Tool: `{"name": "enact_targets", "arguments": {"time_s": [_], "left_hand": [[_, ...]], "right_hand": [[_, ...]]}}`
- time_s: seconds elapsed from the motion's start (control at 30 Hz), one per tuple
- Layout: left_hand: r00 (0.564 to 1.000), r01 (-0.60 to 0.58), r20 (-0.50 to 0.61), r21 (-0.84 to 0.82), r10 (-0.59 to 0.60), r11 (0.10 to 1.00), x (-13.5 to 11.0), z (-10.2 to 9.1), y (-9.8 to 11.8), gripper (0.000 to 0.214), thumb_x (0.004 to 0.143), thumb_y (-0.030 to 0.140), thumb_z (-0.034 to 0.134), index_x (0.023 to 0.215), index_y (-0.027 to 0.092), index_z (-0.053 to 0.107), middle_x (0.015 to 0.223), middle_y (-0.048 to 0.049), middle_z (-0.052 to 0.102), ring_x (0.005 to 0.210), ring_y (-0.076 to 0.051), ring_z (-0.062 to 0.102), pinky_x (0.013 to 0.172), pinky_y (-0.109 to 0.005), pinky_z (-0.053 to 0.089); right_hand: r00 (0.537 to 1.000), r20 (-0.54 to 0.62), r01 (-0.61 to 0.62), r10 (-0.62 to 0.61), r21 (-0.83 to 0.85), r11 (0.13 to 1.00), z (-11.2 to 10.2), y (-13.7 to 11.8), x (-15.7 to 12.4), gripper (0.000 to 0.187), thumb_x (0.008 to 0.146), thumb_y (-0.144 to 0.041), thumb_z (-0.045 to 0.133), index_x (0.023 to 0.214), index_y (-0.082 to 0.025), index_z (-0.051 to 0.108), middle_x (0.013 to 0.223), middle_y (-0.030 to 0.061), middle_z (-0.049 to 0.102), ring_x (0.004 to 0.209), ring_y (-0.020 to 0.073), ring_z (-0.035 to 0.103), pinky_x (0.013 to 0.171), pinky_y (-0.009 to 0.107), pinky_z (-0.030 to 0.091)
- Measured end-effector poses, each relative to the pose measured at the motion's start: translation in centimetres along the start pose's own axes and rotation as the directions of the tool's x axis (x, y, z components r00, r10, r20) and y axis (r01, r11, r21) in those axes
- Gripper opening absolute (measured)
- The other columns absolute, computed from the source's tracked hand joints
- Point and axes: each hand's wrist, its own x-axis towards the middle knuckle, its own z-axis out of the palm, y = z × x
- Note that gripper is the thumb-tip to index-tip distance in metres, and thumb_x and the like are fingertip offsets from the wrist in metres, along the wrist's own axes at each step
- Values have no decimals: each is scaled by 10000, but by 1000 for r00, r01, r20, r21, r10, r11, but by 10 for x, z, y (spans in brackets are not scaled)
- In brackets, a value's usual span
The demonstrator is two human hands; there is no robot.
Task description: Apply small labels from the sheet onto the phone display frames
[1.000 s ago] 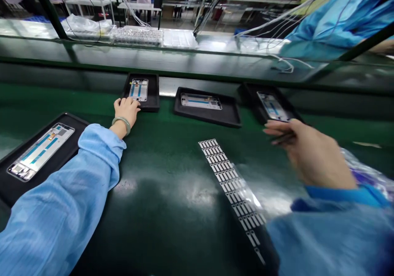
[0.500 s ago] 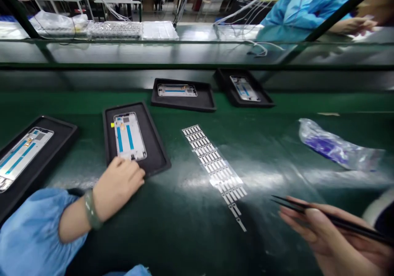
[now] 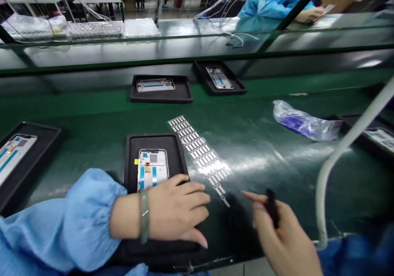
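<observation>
My left hand (image 3: pixel 177 208) lies across the lower right of a black tray (image 3: pixel 131 152), fingers spread and stretched out, hiding part of the tray. In that tray is a silver phone frame (image 3: pixel 160 161) with blue strips and a yellow tab; its lower end is behind my hand. My right hand (image 3: pixel 285 235) is closed round black tweezers (image 3: pixel 272 208), held nearly end-on above the bench's front edge. Between and beyond the two hands lies a clear sheet of small white stickers (image 3: pixel 200 148), flat on the green bench.
Two black trays with phone frames (image 3: pixel 156 85) (image 3: pixel 219 78) stand at the back. Another tray (image 3: pixel 40 144) is at the left, one more (image 3: pixel 351 124) at the right. A plastic bag with purple contents (image 3: pixel 303 122) lies near a white cable (image 3: pixel 326 169). A person's hands (image 3: pixel 310 15) are across the bench.
The tray with the phone frame has come nearer and turned straighter, with my left hand now spread over its right side. My right hand has turned the tweezers upward. The view has shifted right.
</observation>
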Motion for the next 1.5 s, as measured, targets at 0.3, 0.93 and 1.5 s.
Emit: {"name": "enact_targets", "arguments": {"time_s": [0.3, 0.93, 1.5], "left_hand": [[999, -34, -21, 60, 35, 998, 26, 53, -12, 564, 981, 607, 352, 1204, 160, 612, 1321, -96, 612, 1231, -290, 528, 1043, -622, 352], [1000, 19, -12, 38, -19, 999, 25, 45, -7, 441, 971, 566, 439, 1217, 255, 632, 1248, -63, 630, 1149, -259, 553, 1020, -532, 374], [999, 34, 11, 37, -35, 999, 27, 44, -6, 410, 950, 584, 468, 1175, 305, 667, 1233, -54, 626, 1125, -262, 553, 1034, -591, 364]], "right_hand": [[974, -108, 172, -198, -209, 963, 33, 2, -44, 490, 881, -646, 394, 906, -211, 619, 850, 112, 719, 735, 247, 698, 590, 327, 496], [950, 26, -288, 312, 465, 837, 11, -10, -28, 364, 667, -537, 731, 750, -216, 583, 627, -15, 572, 508, 128, 482, 457, 275, 382], [979, 113, -195, 173, 238, 951, 8, -2, 4, 564, 596, -665, 715, 906, -203, 622, 725, 47, 712, 652, 258, 705, 649, 415, 599]]}}
